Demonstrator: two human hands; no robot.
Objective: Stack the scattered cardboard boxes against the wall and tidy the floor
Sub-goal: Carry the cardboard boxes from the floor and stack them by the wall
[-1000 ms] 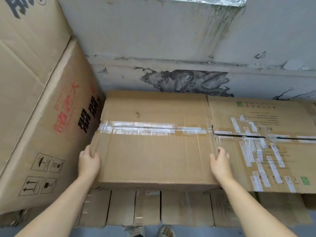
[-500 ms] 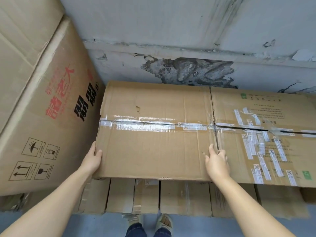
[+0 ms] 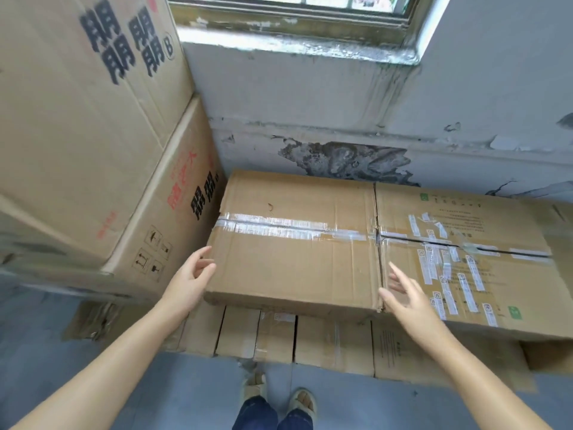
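Left grip (image 3: pixel 189 282) loose at box (image 3: pixel 294 259) corner, right grip (image 3: pixel 409 297) spread

You're facing a grey wall (image 3: pixel 310 97), paint stained and streaked. Big dark peeled patch (image 3: pixel 344 159) low on it, just under a horizontal ledge line. Window (image 3: pixel 288 7) at the top with a grimy sill (image 3: pixel 294 46), daylight coming through. Floor (image 3: pixel 192 392) is blue-grey.

The labelled box (image 3: pixel 465 262) runs off the right edge; its label print is too small to read.
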